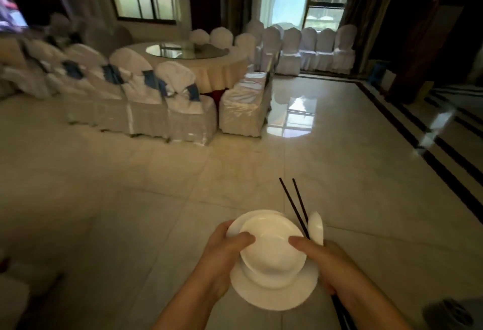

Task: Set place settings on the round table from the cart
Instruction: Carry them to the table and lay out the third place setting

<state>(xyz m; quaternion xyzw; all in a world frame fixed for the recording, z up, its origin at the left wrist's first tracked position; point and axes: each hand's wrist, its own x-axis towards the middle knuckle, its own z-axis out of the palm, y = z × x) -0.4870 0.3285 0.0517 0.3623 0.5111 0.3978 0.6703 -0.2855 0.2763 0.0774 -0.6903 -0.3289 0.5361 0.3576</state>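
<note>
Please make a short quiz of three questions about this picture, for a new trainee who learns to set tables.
1. True or false: the bowl sits on the plate.
2. Which hand holds the chopsticks? A) left B) right C) neither
3. Fill in: the round table is ringed by covered ____.

Key:
1. True. Both hands carry the stack above the floor.
2. B. The right hand grips them, together with a small white piece; the left hand grips the dishes only.
3. chairs.
</note>
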